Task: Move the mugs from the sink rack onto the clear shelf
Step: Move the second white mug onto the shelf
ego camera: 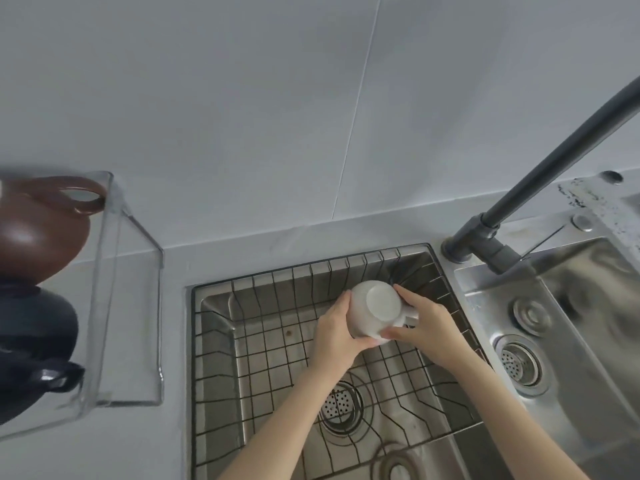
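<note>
A white mug [375, 311] is upside down, base facing me, over the far right part of the black wire sink rack [277, 344]. My left hand [337, 332] grips its left side and my right hand [424, 327] grips its right side by the handle. On the clear shelf [128, 306] at the left stand a brown mug [41, 226] and, nearer to me, a dark mug [34, 351]. I cannot tell whether the white mug touches the rack.
The rack sits in a steel sink with a drain [341, 405] beneath it. A dark faucet [519, 209] rises at the right, beside a second steel basin [588, 306] with its own drain. A grey tiled wall stands behind the counter.
</note>
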